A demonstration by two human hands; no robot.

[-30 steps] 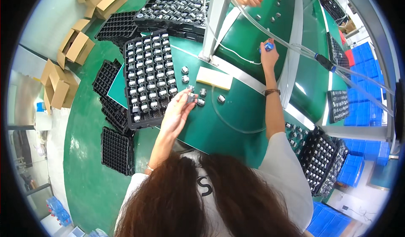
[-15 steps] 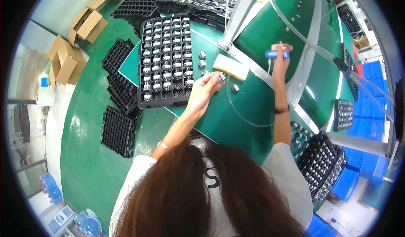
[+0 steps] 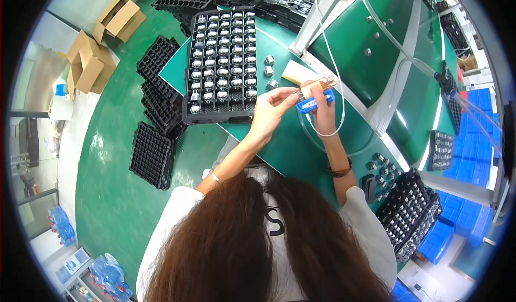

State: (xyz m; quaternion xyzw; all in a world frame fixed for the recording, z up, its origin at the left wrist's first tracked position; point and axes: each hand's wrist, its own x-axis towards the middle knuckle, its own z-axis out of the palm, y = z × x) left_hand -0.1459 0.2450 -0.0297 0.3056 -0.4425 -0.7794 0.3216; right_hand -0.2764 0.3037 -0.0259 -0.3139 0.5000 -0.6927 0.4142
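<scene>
My left hand (image 3: 267, 112) pinches a small shiny metal part at its fingertips, just right of the black tray. My right hand (image 3: 324, 118) is closed around a blue hand tool (image 3: 306, 107) fed by a thin pale hose; its tan end points up and right. Both hands meet, tool and part side by side; whether they touch is hard to tell. The black tray (image 3: 189, 95) holds rows of shiny metal parts, with a few bare pockets at its near end. Loose metal parts (image 3: 269, 70) lie beside it, near a cream-coloured block (image 3: 294, 72) partly behind my right hand.
A grey metal post (image 3: 322, 17) stands beyond the block, along a green belt (image 3: 349, 54) carrying several parts. Black trays (image 3: 153, 154) are stacked at left, near open cartons (image 3: 88, 68). More filled trays (image 3: 406, 208) and loose parts sit at lower right, by blue crates (image 3: 462, 216).
My right hand has come down and left from over the belt, bringing the blue tool to my left hand. My left hand still pinches the metal part and has shifted slightly.
</scene>
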